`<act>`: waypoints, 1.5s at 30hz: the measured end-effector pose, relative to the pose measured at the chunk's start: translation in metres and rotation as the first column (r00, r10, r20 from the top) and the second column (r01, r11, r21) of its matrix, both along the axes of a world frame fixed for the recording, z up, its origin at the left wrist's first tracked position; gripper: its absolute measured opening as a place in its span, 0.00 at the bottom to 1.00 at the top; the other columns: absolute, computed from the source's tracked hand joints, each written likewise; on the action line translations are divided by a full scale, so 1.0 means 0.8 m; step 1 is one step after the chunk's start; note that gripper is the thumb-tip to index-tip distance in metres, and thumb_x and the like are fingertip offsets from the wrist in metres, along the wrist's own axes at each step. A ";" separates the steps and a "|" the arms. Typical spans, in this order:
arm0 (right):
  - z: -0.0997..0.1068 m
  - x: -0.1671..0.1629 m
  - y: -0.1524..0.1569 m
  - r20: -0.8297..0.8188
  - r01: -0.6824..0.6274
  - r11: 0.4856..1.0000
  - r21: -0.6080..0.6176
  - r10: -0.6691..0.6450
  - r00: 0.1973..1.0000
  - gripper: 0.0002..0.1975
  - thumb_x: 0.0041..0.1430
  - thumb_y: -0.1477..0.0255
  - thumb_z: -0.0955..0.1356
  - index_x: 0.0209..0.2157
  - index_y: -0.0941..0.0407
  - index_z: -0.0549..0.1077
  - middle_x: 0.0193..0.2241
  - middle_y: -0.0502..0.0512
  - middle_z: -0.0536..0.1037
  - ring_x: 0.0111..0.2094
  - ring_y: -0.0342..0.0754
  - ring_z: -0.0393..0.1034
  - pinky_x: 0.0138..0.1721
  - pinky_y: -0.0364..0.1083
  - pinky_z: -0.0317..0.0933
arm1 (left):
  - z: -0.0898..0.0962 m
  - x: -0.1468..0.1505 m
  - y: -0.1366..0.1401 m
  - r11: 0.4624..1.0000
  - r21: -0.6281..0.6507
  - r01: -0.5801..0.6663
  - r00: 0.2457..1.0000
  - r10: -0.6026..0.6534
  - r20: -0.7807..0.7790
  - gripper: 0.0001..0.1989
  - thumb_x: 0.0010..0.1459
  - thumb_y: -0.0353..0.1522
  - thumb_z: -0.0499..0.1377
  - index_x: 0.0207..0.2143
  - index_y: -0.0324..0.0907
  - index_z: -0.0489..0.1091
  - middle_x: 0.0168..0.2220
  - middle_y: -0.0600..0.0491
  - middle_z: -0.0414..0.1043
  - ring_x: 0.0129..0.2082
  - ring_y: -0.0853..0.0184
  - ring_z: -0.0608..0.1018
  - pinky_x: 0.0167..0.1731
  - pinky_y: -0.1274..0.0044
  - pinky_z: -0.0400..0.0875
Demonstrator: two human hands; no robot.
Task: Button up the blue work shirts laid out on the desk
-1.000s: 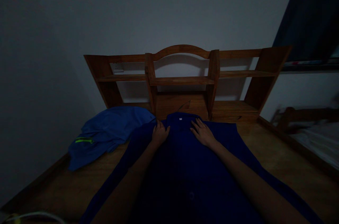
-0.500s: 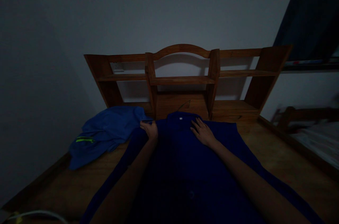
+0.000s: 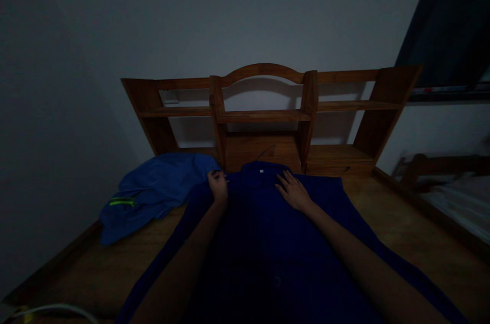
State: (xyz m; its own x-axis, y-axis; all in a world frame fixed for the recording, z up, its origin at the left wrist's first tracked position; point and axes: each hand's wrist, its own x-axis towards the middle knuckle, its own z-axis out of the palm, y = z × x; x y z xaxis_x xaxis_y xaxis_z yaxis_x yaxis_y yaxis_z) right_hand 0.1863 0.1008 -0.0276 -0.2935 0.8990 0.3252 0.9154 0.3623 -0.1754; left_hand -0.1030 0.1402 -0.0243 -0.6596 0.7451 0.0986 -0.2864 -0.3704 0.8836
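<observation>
- Dark-blue shirt: spread on wooden tabletop, collar up nr the middle of the back edge, body running down twd the front edge. Sm. white label inside the collar.
- L hand: at the shirt's L shoulder, nr the back edge, fingers curled in twd the thumb, so grip's narrow. Can't tell if cloth is pinched btwn them; too dark.
- R hand: laid palm-down on the shirt just R of the collar, fingers spread wide, nothing gripped.
- Both forearms reach in over the shirt from the front edge, well apart.
- Lighter blue cloth: crumpled heap, back L corner of tabletop, beside the shirt's L shoulder & close to L hand. Bright green strip on its L part.
- Wooden shelf: along the back edge, 3 sections, arched top rail in the middle one. Wall behind, w/ a socket seen thru the L section.
- White cable: curved, front L corner.
- Past the R edge: pale bedding, details unclear.
- Dark window above, beyond back R corner.
</observation>
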 end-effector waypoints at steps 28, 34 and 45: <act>-0.001 0.000 0.001 0.006 0.002 1.000 -0.007 -0.002 1.000 0.32 0.65 0.52 0.48 0.63 0.54 0.54 0.65 0.55 0.45 0.66 0.50 0.35 0.62 0.53 0.39 | 0.005 -0.024 0.005 0.989 0.025 0.143 0.893 -0.140 0.428 0.06 0.58 0.28 0.57 0.28 0.40 0.63 0.25 0.54 0.69 0.22 0.75 0.71 0.29 0.80 0.69; -0.001 0.000 0.000 0.011 0.006 1.000 -0.002 -0.006 1.000 0.32 0.65 0.53 0.48 0.63 0.54 0.54 0.65 0.55 0.46 0.66 0.50 0.35 0.62 0.52 0.39 | 0.010 -0.025 0.002 0.994 0.016 0.112 0.888 -0.107 0.448 0.06 0.58 0.27 0.56 0.27 0.39 0.63 0.25 0.55 0.68 0.22 0.76 0.71 0.27 0.81 0.69; 0.002 0.000 -0.002 0.004 0.005 1.000 -0.019 -0.005 1.000 0.32 0.65 0.53 0.49 0.63 0.54 0.54 0.65 0.55 0.45 0.66 0.50 0.35 0.63 0.52 0.38 | 0.018 -0.024 -0.003 0.999 -0.011 0.046 0.886 -0.036 0.462 0.09 0.54 0.24 0.58 0.24 0.38 0.62 0.21 0.58 0.67 0.18 0.80 0.69 0.23 0.86 0.66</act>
